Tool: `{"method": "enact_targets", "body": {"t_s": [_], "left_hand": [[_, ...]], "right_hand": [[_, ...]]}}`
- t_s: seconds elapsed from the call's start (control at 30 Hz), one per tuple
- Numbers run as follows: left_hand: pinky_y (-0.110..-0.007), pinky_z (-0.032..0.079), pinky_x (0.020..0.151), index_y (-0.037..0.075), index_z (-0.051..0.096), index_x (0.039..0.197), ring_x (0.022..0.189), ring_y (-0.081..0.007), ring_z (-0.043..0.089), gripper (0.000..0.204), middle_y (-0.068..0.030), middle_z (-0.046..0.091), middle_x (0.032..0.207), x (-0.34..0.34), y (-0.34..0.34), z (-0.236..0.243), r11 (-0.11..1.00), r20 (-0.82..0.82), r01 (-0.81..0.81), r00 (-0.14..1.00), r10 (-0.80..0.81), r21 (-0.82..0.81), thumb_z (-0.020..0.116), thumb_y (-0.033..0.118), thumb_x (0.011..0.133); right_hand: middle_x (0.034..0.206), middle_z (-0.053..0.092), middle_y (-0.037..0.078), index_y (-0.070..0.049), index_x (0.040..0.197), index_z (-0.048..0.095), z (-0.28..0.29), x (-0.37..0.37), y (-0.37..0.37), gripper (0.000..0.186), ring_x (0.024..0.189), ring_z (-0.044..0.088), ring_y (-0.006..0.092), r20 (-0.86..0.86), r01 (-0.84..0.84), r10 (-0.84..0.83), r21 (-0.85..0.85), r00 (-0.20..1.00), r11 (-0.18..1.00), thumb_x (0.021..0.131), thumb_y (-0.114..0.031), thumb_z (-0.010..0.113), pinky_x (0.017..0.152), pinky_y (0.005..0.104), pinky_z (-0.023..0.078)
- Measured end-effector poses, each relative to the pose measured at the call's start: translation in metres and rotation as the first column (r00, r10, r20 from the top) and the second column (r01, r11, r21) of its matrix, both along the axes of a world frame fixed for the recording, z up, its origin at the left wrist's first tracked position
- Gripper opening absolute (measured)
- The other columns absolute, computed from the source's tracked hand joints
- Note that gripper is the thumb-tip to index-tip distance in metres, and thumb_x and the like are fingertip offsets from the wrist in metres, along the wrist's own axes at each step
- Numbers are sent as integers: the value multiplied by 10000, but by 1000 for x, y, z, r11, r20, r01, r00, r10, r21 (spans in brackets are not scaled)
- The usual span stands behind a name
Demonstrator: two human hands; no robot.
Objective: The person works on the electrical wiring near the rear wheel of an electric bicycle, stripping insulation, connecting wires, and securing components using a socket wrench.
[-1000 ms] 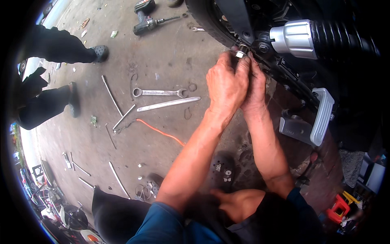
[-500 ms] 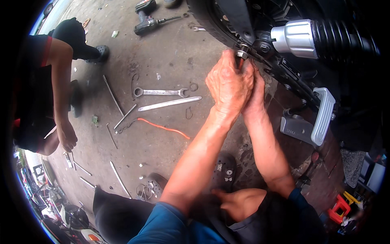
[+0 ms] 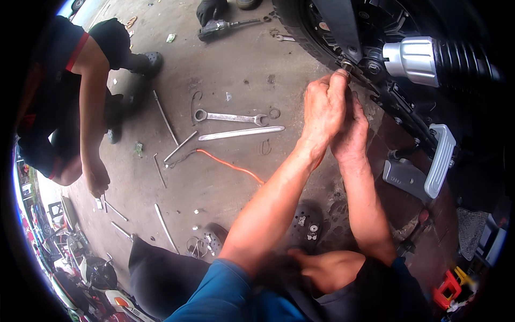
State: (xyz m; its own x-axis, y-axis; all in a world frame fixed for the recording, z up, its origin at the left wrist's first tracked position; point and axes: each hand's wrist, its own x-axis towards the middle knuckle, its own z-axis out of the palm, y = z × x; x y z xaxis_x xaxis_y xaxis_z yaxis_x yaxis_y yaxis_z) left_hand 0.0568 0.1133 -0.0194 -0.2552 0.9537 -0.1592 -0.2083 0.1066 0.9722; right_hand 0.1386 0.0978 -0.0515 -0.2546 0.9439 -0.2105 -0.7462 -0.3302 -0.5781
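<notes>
Close to the wheel, my left hand (image 3: pixel 324 110) is closed, its thumb and fingertips pinching at a metal bolt end (image 3: pixel 347 66) below the dark swingarm; what sits inside the grip is hidden. Beside and partly behind it is my right hand (image 3: pixel 351 129), fingers curled, their tips and whatever they hold not visible. An orange cord or thin hose (image 3: pixel 230 167) runs over the floor, passes behind my left forearm and shows again at the wrist, heading up between my hands. The silver shock absorber sleeve (image 3: pixel 416 60) lies to the right, the ribbed footrest (image 3: pixel 440 161) below it.
On the concrete lie a combination wrench (image 3: pixel 230 117), a flat metal bar (image 3: pixel 241 133) and several thin rods (image 3: pixel 166 118). A power drill (image 3: pixel 214 30) is at the back. At the left another person's hand (image 3: pixel 96 180) hangs over the floor. The tyre (image 3: pixel 294 35) stands ahead.
The view has shifted, moving the floor tools rightward in it. My hands have separated slightly, the right one showing more of its palm. A dark shape like a gloved hand now covers the drill's handle.
</notes>
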Motion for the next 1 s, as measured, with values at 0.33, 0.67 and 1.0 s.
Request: {"method": "enact_targets", "body": {"t_s": [0.33, 0.67, 1.0], "left_hand": [[-304, 466, 508, -69, 615, 796, 549, -157, 581, 294, -106, 620, 636, 0, 1, 17, 991, -214, -92, 974, 69, -98, 649, 223, 794], [-450, 478, 637, -22, 616, 764, 659, -410, 613, 339, -214, 629, 691, 8, -2, 8, 962, -637, -213, 722, 272, 169, 645, 315, 788], [-499, 475, 657, 1, 647, 738, 687, -447, 608, 416, -243, 617, 666, -16, 3, 16, 999, -651, 47, 758, -43, -10, 532, 380, 865]], "right_hand": [[1074, 565, -12, -101, 1121, 559, -19, 6, -6, 355, 1001, 522, 120, 42, 108, -102, -187, 994, 976, 965, -391, 426, 868, 307, 414], [1072, 538, 18, -51, 1171, 510, -13, -5, -22, 356, 1003, 501, 108, 178, -14, -7, 115, 984, 993, 987, -311, 350, 891, 274, 404], [1045, 555, 39, 9, 1127, 527, -9, -16, -39, 325, 928, 513, 112, 452, 196, -333, 324, 828, 926, 966, -272, 501, 811, 266, 430]]}}
